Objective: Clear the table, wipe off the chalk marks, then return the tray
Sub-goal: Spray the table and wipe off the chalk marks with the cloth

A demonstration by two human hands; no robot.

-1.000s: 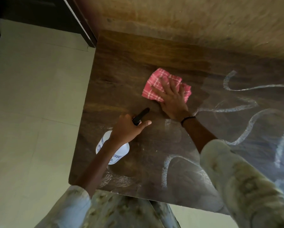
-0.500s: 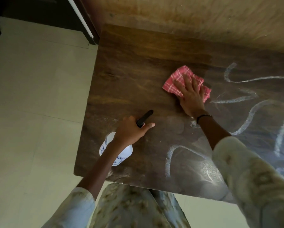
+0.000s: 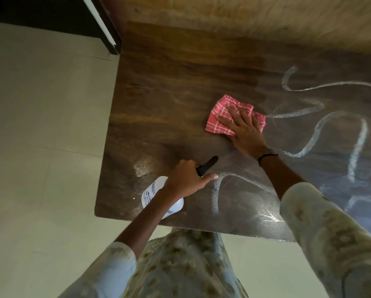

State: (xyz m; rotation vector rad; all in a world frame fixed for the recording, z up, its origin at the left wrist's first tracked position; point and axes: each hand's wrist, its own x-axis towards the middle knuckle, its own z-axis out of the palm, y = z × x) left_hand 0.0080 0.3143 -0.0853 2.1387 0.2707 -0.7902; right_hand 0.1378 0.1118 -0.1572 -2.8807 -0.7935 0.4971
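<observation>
Dark wooden table bears white chalk squiggles across its right side. Right hand presses a pink checked cloth flat, fingers straight. Left hand grips a white spray bottle.

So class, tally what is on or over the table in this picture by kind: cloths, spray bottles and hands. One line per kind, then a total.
Cloths: 1, the pink checked cloth under the right hand
Spray bottles: 1, the white spray bottle held by the left hand
Hands: 2
Total: 4
</observation>
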